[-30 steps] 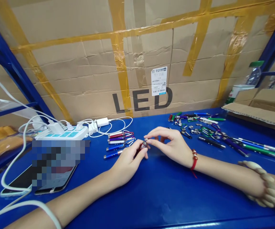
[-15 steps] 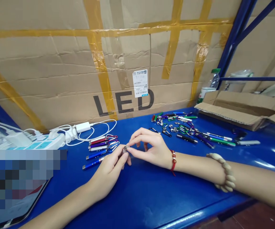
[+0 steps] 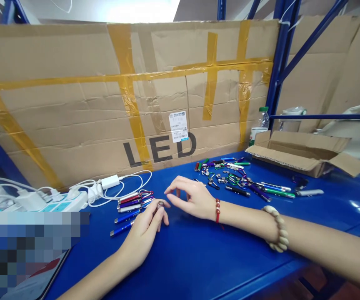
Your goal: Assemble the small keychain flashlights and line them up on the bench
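Note:
My left hand point(image 3: 145, 227) is closed around a small metal tube point(image 3: 160, 203), whose dark round end shows between thumb and forefinger; the rest of it is hidden in the fingers. Just right of it, my right hand point(image 3: 192, 198) hovers over the table with thumb and forefinger tips brought together. Whether a tiny part is pinched there I cannot make out. Beside my left hand lies a row of slim pen-like lights, among them a blue one point(image 3: 122, 228) and a red one point(image 3: 128, 197), some with carabiner clips.
Loose pen lights, clips and small metal parts point(image 3: 231, 179) lie in a pile on the blue table point(image 3: 198, 258). An open carton point(image 3: 289, 156) and a bottle point(image 3: 259, 125) stand at the right. A power strip point(image 3: 73, 202) with white cables and a tablet point(image 3: 51, 275) are at the left.
My right hand has drawn back from the tube's end and is now apart from my left hand. The left hand keeps its hold. The camera view has tilted up.

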Motion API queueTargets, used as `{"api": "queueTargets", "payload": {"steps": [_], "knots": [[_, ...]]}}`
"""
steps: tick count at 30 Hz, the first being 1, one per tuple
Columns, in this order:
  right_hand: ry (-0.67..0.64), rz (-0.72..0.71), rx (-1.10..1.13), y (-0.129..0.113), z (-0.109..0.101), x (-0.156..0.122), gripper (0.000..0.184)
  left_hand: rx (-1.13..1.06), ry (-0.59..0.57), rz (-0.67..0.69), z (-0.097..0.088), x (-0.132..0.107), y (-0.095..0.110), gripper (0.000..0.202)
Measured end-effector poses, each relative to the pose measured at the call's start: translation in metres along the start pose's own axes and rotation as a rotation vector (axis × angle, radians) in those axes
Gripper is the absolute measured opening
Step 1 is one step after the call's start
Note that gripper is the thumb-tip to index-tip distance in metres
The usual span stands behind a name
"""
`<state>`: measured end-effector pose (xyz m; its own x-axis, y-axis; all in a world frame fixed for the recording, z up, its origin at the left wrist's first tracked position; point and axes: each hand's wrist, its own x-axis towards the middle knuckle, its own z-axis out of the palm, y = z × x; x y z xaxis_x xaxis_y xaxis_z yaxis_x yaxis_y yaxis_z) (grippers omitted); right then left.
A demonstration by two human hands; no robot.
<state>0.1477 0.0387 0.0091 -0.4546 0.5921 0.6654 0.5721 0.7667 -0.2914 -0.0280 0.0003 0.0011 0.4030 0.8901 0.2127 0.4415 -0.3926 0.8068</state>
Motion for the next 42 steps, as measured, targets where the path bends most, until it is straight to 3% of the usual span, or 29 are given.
{"api": "queueTargets", "payload": {"steps": [3,10,14,18,24,29,32,36,42], "knots": [[-0.142,0.173,-0.333,0.014,-0.010,0.007,0.021,-0.084,0.026,-0.028,0.001,0.002,0.000,0.026],[-0.252,0.393,-0.652,0.069,-0.025,0.011,0.028,-0.182,0.046,-0.003,0.001,0.002,-0.003,0.029],[-0.344,0.470,-0.781,0.083,-0.025,0.009,0.027,-0.136,0.048,0.037,0.000,-0.001,-0.003,0.028],[-0.400,0.455,-0.839,0.086,-0.023,0.008,0.028,-0.068,0.058,0.071,-0.001,-0.004,-0.003,0.028],[-0.382,0.406,-0.872,0.087,-0.023,0.008,0.027,0.064,0.218,0.076,-0.005,-0.008,-0.003,0.027],[-0.386,0.390,-0.817,0.087,-0.025,0.007,0.029,0.187,0.464,0.058,-0.023,-0.003,0.004,0.024],[-0.407,0.382,-0.770,0.088,-0.026,0.007,0.030,0.268,0.568,0.014,-0.044,0.004,0.011,0.020],[-0.424,0.387,-0.719,0.096,-0.024,0.008,0.028,0.425,0.619,-0.098,-0.069,0.005,0.017,0.015],[-0.408,0.406,-0.611,0.114,-0.020,0.006,0.024,0.589,0.642,-0.478,-0.086,0.004,0.001,0.023]]}}
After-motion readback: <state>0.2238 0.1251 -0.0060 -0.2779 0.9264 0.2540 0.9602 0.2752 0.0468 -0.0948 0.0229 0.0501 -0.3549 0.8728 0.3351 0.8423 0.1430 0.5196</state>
